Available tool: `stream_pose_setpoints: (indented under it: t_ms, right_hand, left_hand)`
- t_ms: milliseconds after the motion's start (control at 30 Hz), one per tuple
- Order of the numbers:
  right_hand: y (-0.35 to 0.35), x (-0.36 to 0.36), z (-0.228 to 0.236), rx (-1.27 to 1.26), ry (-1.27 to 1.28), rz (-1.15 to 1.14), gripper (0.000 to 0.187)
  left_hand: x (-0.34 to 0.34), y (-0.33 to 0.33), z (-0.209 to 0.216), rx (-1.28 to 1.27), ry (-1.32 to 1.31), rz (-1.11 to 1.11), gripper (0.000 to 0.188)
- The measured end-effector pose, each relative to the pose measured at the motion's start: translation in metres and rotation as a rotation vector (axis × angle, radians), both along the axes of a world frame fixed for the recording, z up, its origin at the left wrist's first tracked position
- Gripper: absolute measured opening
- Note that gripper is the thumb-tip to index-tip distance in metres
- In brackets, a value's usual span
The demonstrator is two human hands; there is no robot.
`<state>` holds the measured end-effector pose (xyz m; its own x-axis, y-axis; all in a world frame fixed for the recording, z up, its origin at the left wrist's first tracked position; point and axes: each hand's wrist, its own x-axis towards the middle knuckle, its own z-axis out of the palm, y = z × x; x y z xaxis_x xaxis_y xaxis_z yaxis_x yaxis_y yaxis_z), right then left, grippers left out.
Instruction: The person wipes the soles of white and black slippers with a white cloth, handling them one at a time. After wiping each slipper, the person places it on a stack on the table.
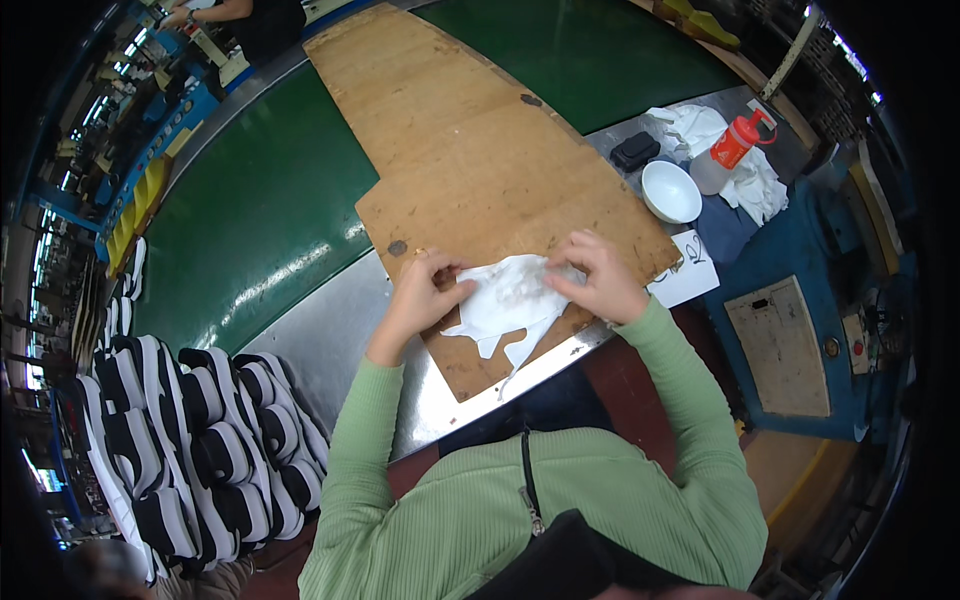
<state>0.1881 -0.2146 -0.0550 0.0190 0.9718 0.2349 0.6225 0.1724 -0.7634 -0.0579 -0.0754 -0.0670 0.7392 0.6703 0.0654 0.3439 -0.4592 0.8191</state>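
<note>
A white cloth rag (492,312) with greyish smudges and ragged strips along its near edge lies on the front of a wooden board (470,170). My left hand (424,298) pinches the rag's left edge between thumb and fingers. At the rag's upper right, my right hand (604,282) has thumb and fingertips closed on the cloth. The rag is spread between both hands, and one strip hangs toward the metal table edge.
Right of the board are a white bowl (671,192), a bottle with a red top (728,153), crumpled white cloths (757,188), a black case (635,151) and a paper sheet (686,272). Black-and-white shoe soles (215,450) are stacked left. Green belt (270,220) runs beyond; a person (255,25) stands far left.
</note>
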Motion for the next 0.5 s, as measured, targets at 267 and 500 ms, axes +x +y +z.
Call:
stream_pose_setpoints:
  t_ms: [267, 500]
  right_hand:
    - [0.046, -0.020, -0.024, 0.062, 0.017, 0.033, 0.019]
    - [0.039, -0.018, 0.022, -0.069, 0.451, 0.167, 0.023]
  left_hand:
    - [0.020, -0.004, 0.005, -0.240, 0.049, 0.123, 0.014]
    - [0.008, -0.003, 0.041, 0.101, -0.315, 0.037, 0.016]
